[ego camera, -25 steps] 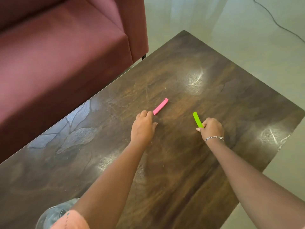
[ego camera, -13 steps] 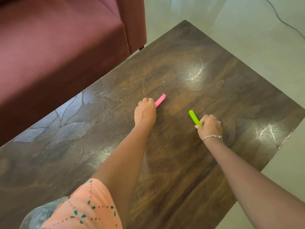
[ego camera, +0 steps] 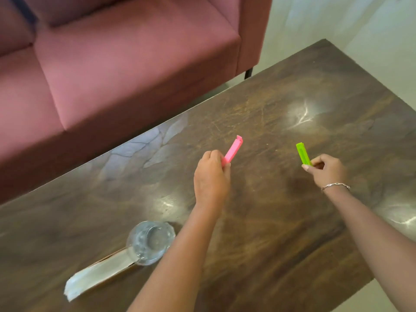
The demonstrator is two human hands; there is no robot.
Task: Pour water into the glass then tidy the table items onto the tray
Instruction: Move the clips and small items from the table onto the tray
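Observation:
My left hand [ego camera: 211,176] pinches the near end of a pink plastic clip [ego camera: 233,150], lifted off the dark wooden table [ego camera: 258,233] with its far end pointing up and away. In my right hand [ego camera: 327,170], which wears a bracelet, a green plastic clip [ego camera: 302,154] is pinched by its lower end, also raised above the table. A clear glass [ego camera: 150,242] with water stands near the table's front left, beside my left forearm. No tray is in view.
A flat pale strip [ego camera: 99,273], perhaps a folded paper or packet, lies on the table and touches the glass. A maroon sofa [ego camera: 112,64] runs along the table's far left edge. Pale floor [ego camera: 360,30] shows at the right.
Both hands have lifted their clips off the table. The view has tilted, bringing the glass and the pale strip into sight.

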